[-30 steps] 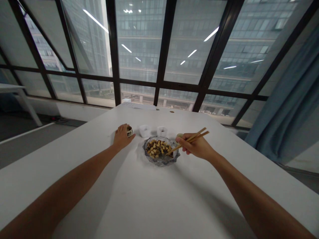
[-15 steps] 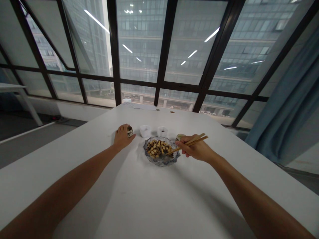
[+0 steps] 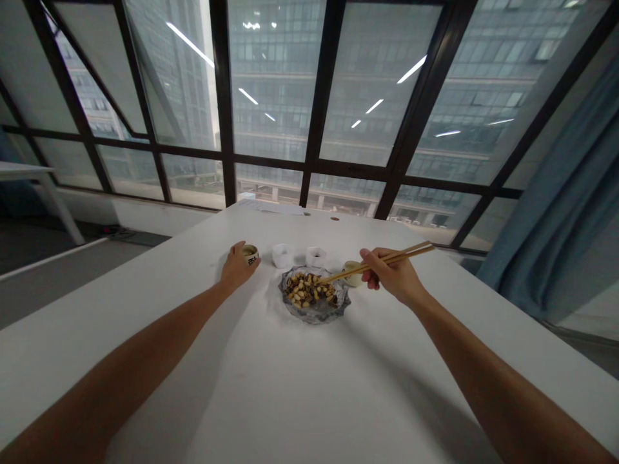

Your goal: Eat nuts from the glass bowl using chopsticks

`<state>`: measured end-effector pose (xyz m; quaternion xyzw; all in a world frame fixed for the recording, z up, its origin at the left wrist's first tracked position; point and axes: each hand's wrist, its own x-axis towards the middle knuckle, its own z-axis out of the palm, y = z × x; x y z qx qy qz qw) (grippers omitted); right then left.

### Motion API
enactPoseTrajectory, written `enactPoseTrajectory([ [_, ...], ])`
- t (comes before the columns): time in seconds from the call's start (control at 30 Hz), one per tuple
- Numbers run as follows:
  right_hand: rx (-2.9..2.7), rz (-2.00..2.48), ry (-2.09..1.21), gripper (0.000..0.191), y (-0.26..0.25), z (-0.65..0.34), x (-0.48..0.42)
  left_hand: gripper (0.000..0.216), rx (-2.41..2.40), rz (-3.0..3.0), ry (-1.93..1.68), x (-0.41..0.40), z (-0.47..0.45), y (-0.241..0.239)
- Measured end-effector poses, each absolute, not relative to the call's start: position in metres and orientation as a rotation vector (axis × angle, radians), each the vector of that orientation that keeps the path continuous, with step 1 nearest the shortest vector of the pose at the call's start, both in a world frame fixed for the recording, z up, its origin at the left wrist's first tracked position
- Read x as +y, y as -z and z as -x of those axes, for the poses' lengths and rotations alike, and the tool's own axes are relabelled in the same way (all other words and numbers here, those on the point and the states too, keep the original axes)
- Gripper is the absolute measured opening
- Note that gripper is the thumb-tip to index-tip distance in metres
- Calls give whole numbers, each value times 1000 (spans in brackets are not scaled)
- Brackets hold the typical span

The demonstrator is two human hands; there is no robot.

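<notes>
A glass bowl (image 3: 313, 310) of mixed nuts and beans sits mid-table. My right hand (image 3: 394, 277) grips a pair of wooden chopsticks (image 3: 387, 261); their tips hover over the bowl's right side. My left hand (image 3: 235, 267) curls around a small cup with black markings (image 3: 250, 254) standing left of the bowl. Two small white cups (image 3: 281, 254) (image 3: 315, 255) stand behind the bowl. A pale cup (image 3: 352, 273) sits by the bowl's right rim, partly hidden by the chopsticks.
The white table (image 3: 290, 386) reaches to a wall of dark-framed windows. Papers (image 3: 271, 206) lie at its far edge. A blue curtain (image 3: 561, 212) hangs at the right. Another white table (image 3: 29, 177) stands far left.
My right hand has risen and drawn back to the right, lifting the chopstick tips out of the nuts. My left hand stays on the marked cup.
</notes>
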<state>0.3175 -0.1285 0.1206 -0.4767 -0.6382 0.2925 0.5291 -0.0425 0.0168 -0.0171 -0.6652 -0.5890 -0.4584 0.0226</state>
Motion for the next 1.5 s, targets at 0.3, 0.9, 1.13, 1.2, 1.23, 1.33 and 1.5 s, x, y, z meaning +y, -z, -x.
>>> enactPoseTrajectory([
  [0.3,-1501,1120,-653,59,-123,-319,-129,79,-1488,2207,1490,7,37,10],
  [0.9,-1510,1333,-160,59,-136,-378,-117,74,-1381,2741,832,4,-112,-65],
  [1.13,-1643,1369,-87,56,-136,-386,-116,90,-1426,2948,264,16,-207,-63],
  [1.2,-1646,1370,-89,56,-136,-387,-117,79,-1389,2994,214,23,-211,-61],
  [1.23,-1642,1370,-93,56,-136,-387,-117,74,-1337,3017,237,26,-212,-60],
  [1.33,-1629,1363,-113,57,-135,-387,-118,68,-1082,3035,405,29,-210,-55],
  [1.5,-1645,1349,-157,57,-132,-386,-118,69,-851,3010,590,25,-206,-49],
])
